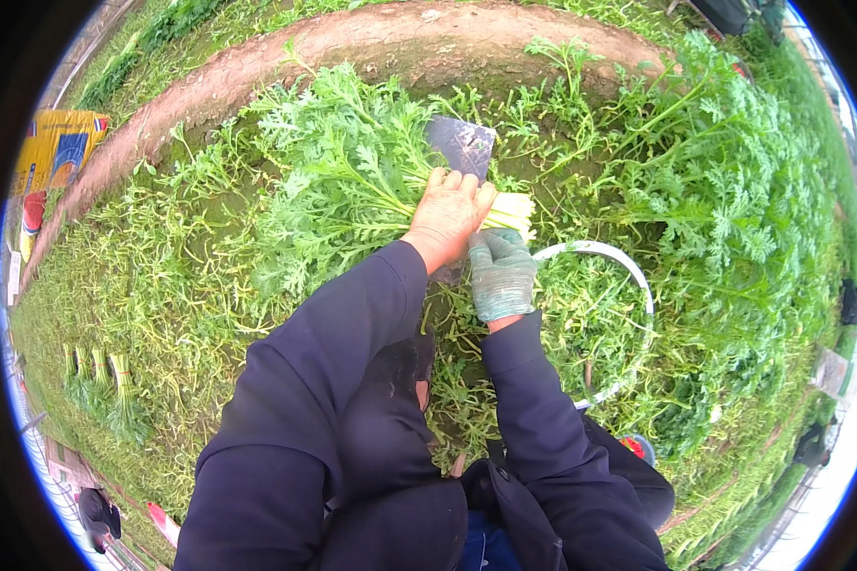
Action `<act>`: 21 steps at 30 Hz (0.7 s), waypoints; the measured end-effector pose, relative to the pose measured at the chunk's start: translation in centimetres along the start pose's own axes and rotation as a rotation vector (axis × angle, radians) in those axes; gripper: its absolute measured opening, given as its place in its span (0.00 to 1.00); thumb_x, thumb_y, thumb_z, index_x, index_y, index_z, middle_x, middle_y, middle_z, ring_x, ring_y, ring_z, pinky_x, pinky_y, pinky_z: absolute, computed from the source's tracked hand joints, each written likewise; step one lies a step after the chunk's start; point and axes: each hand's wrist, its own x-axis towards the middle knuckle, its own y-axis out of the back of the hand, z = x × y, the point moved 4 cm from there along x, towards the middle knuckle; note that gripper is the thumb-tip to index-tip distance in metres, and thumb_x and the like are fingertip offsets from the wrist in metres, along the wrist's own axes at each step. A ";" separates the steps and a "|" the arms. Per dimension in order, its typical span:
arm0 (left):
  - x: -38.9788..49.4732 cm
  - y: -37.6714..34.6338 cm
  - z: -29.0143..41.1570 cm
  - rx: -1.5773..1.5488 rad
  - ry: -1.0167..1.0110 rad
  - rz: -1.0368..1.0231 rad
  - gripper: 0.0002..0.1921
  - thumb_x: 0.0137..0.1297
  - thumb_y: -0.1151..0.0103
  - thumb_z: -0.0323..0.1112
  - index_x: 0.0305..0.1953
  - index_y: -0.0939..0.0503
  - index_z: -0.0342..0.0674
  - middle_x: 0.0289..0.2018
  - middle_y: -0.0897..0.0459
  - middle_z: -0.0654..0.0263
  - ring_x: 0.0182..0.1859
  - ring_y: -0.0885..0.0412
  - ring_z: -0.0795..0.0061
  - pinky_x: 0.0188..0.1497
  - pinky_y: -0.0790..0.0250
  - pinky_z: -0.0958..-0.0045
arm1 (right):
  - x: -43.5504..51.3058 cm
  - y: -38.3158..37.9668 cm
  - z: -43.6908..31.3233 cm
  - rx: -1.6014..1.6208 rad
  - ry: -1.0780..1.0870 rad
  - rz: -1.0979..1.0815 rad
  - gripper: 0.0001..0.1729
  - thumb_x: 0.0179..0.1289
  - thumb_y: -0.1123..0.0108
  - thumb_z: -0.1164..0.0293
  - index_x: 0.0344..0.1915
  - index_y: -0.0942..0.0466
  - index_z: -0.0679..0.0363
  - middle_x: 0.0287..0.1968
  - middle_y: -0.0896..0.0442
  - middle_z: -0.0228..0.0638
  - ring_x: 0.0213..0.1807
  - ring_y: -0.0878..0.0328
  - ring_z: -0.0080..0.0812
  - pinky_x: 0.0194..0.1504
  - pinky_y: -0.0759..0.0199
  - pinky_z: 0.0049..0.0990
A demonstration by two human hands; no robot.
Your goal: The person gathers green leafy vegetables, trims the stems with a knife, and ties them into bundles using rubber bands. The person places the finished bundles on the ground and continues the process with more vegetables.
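A bunch of leafy greens (350, 171), probably garland chrysanthemum, lies sideways with its feathery leaves to the left and pale cut stems (510, 213) to the right. My bare left hand (448, 210) wraps over the stems from above. My right hand (501, 275), in a worn grey-green glove, is curled against the underside of the stems near their cut ends, and its fingertips are partly hidden. Beneath the bunch lies a dark flat plate (463, 146), its far corner showing beyond my left hand.
A white hoop-like rim (639, 285) encircles loose trimmings at right. Uncut greens (728, 185) stand beyond it. Several banded bunches (101, 375) lie far left. A yellow printed bag (61, 151) rests past the earth ridge (414, 32). Red items fill a small container (635, 447) by my right leg.
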 end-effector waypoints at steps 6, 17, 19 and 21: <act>0.0 0.1 0.2 -0.052 0.042 -0.034 0.39 0.46 0.27 0.43 0.63 0.28 0.44 0.46 0.24 0.61 0.54 0.25 0.61 0.65 0.41 0.56 | -1.4 0.2 1.6 -0.062 0.004 -0.074 0.11 0.67 0.33 0.70 0.43 0.13 0.65 0.42 0.13 0.45 0.42 0.15 0.43 0.49 0.23 0.33; 0.0 0.4 0.2 -0.041 0.033 -0.086 0.41 0.43 0.24 0.46 0.62 0.28 0.43 0.46 0.25 0.61 0.55 0.26 0.61 0.65 0.41 0.55 | 1.0 -0.7 3.5 0.389 -0.511 -0.065 0.16 0.73 0.38 0.63 0.41 0.13 0.67 0.23 0.21 0.26 0.22 0.32 0.18 0.25 0.37 0.23; 0.0 0.4 0.2 -0.053 0.030 -0.068 0.41 0.43 0.25 0.45 0.62 0.28 0.44 0.45 0.25 0.61 0.55 0.26 0.61 0.65 0.41 0.55 | 1.1 -0.9 2.9 0.378 -0.513 -0.055 0.14 0.72 0.39 0.68 0.32 0.14 0.66 0.20 0.20 0.29 0.21 0.29 0.21 0.27 0.35 0.26; 0.0 0.4 0.1 -0.041 0.020 -0.038 0.40 0.43 0.26 0.43 0.62 0.28 0.44 0.45 0.25 0.62 0.54 0.26 0.61 0.65 0.41 0.56 | 1.3 -1.1 2.2 0.394 -0.460 -0.045 0.12 0.71 0.37 0.70 0.32 0.14 0.67 0.20 0.20 0.29 0.21 0.29 0.21 0.27 0.34 0.26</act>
